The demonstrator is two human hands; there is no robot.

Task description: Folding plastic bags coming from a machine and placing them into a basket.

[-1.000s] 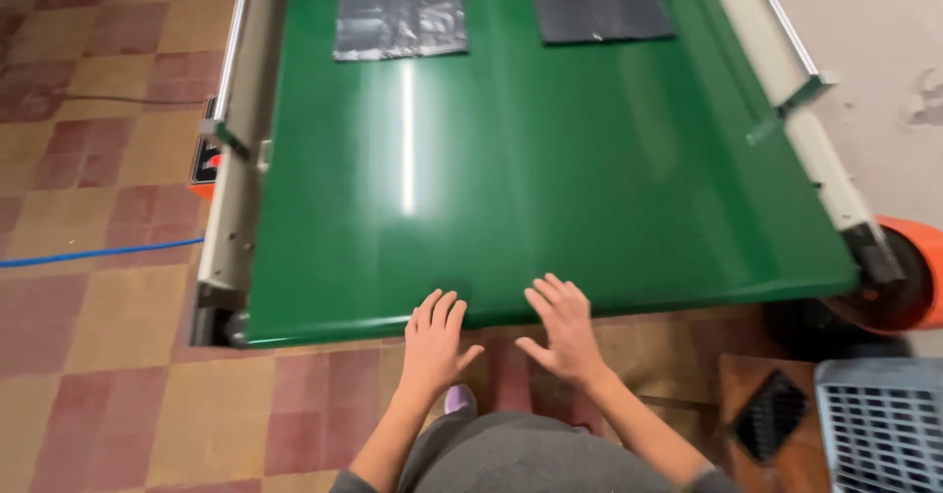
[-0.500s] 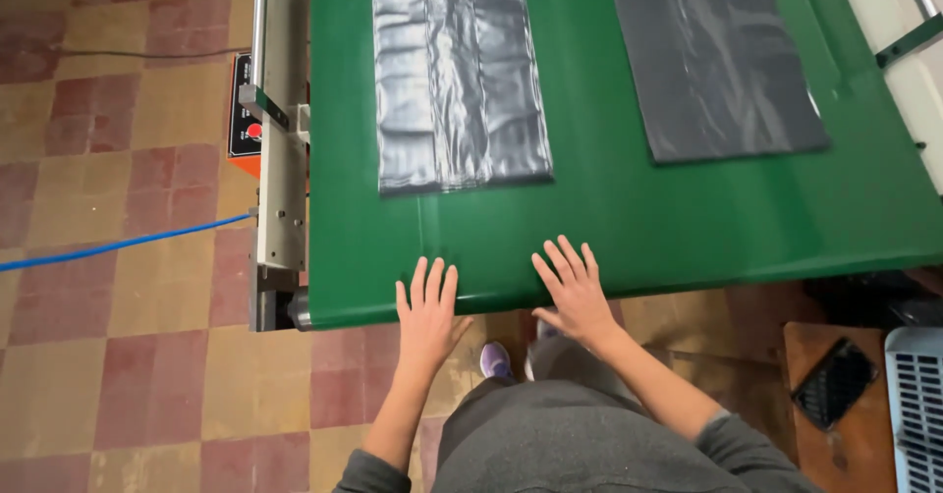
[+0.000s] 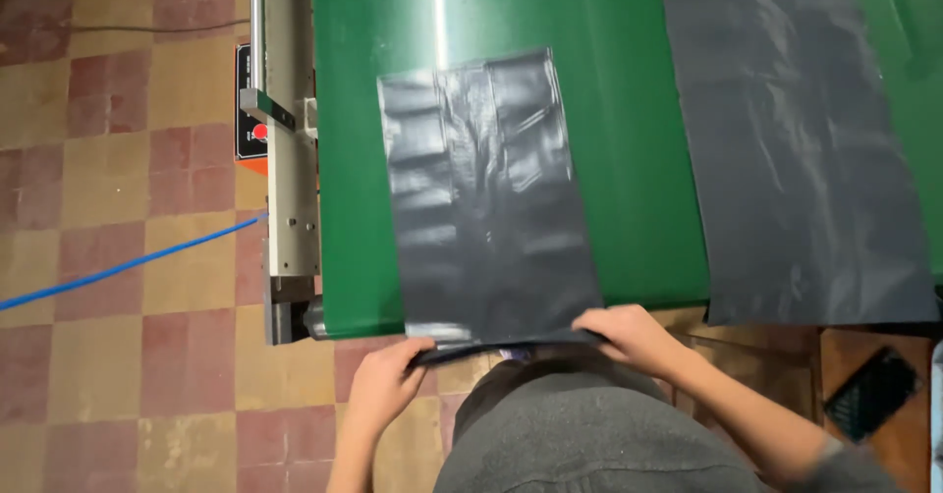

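Head view, looking straight down at the near end of a green conveyor belt (image 3: 629, 159). Both hands grip the near edge of a grey plastic bag (image 3: 486, 198) where it hangs off the belt end. Left hand (image 3: 385, 387) is closed on the bag's near left corner, fingers curled under the film. Right hand (image 3: 634, 336) is closed on the near right corner, palm down on top. The bag lies flat along the belt, its long side running away from the person, creased and shiny, and the near edge is slightly lifted between the two hands.

A second grey bag (image 3: 801, 149) lies flat to the right, apart from the first, untouched; its near edge overhangs the belt end too.

Progress, judged from the layout: first bag is gripped but most of it is flat on the belt, so it is not yet off. Second bag not yet handled.

Left of the belt is the metal side rail (image 3: 290, 159) with an orange and black control box (image 3: 250, 130), and a blue cable (image 3: 128, 267) across the checkered tile floor (image 3: 118, 375).

Hard to tell: fingertips of both hands are hidden under the film, so grip depth is unclear. Far ends of belt and second bag are cut off at the top. A dark meshed thing (image 3: 869, 395) at lower right is too dim to identify. The person's grey top (image 3: 589, 434) blocks the floor below.
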